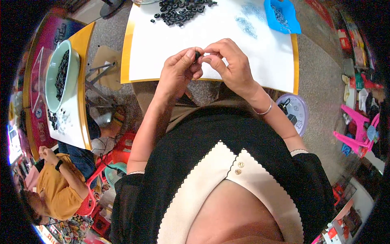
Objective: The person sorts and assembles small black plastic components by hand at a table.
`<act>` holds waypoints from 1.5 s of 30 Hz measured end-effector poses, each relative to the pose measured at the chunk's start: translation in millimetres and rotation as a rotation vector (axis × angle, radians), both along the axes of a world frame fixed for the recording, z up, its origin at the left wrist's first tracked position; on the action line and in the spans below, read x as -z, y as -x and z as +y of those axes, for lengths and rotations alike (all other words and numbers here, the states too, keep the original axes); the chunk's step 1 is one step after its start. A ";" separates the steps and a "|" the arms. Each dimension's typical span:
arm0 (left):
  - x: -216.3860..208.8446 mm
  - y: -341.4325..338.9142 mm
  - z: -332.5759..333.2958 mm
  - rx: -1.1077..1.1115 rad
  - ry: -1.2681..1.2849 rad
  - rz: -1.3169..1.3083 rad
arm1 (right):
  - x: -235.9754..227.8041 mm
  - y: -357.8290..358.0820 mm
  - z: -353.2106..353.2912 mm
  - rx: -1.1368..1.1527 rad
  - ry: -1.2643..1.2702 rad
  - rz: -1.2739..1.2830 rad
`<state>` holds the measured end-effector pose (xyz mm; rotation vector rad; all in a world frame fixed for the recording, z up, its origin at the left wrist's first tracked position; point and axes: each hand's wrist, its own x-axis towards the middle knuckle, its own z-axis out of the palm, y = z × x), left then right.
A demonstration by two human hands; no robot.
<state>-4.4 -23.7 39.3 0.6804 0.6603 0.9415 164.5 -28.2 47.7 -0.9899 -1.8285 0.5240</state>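
Note:
Above the near edge of the white tabletop [158, 44], my left hand [175, 75] pinches a small black ring-like part [197, 55] between thumb and fingers. My right hand [235, 67] is close beside it, its thumb and forefinger drawn together at the part's right side. Whatever sits between those right fingertips is too small to make out. Farther off on the tabletop lies a loose pile of similar black parts [178, 14]. A blue plastic tray [295, 28] at the far right corner holds tiny greyish, shiny bits.
Scattered tiny bits [247, 26] lie left of the tray. To the left, another table [77, 126] carries a pale green basin [74, 77] of black parts; a seated person in an orange top [63, 183] is beside it. A lilac basin [302, 118] and pink stool [357, 126] are to the right.

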 end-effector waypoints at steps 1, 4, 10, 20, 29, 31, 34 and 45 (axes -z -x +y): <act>2.1 -0.8 -0.7 -0.014 0.006 0.000 | 1.1 1.4 0.1 -0.009 -0.001 0.013; 2.1 -3.3 -3.7 -0.034 0.016 0.028 | -0.9 6.6 0.4 -0.016 -0.035 -0.004; 1.9 -4.1 -6.7 -0.037 0.058 0.026 | -4.1 4.3 -2.6 0.014 -0.081 -0.100; 13.2 0.7 -6.1 0.065 0.102 -0.225 | -10.1 4.0 -9.2 0.062 -0.077 -0.017; -3.9 -6.2 -10.4 -0.113 -0.008 -0.036 | -10.2 4.2 -15.1 0.108 0.023 0.058; -4.6 -8.2 -11.7 -0.151 -0.025 -0.006 | -14.3 5.0 -18.1 0.108 0.075 0.091; -6.6 -10.4 -13.7 -0.199 -0.073 0.053 | -14.1 3.4 -19.0 0.106 0.117 0.089; -17.5 -12.0 -18.4 -0.238 -0.218 0.367 | -12.4 0.2 -16.8 0.028 0.115 -0.011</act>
